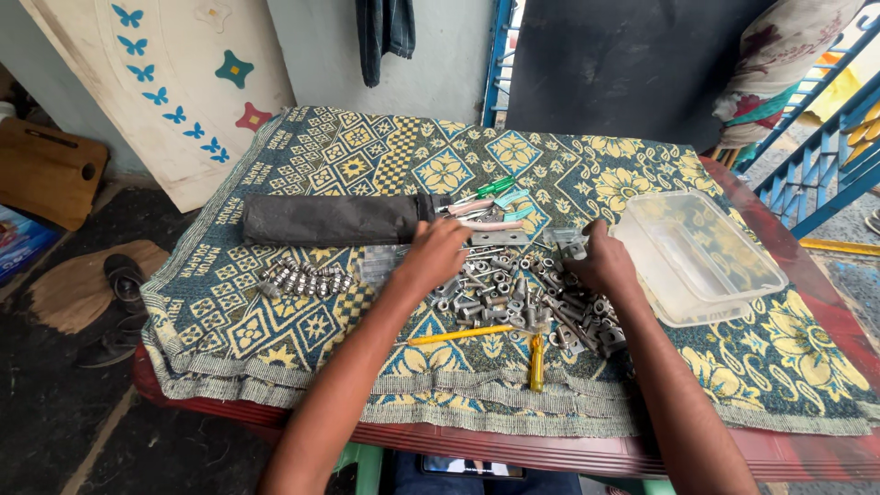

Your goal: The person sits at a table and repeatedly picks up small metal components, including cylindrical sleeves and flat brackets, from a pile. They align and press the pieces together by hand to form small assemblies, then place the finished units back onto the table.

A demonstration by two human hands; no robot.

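A heap of grey metal bolts, nuts and brackets [513,298] lies on a patterned blue and yellow cloth [367,156] that covers the table. My left hand [435,252] rests fingers-down on the heap's left edge, touching the parts. At the heap's upper right, my right hand [596,261] is curled over the pieces, close to a small metal bracket [573,246]. Whether either hand grips a part is hidden by the fingers.
A clear plastic tub [697,257] stands at the right. A rolled black pouch [335,218] lies at the left, with a row of bolts [302,278] below it. Pliers and green screwdrivers [486,206] lie behind the heap; yellow-handled tools [536,362] in front. The red table edge [513,449] is near me.
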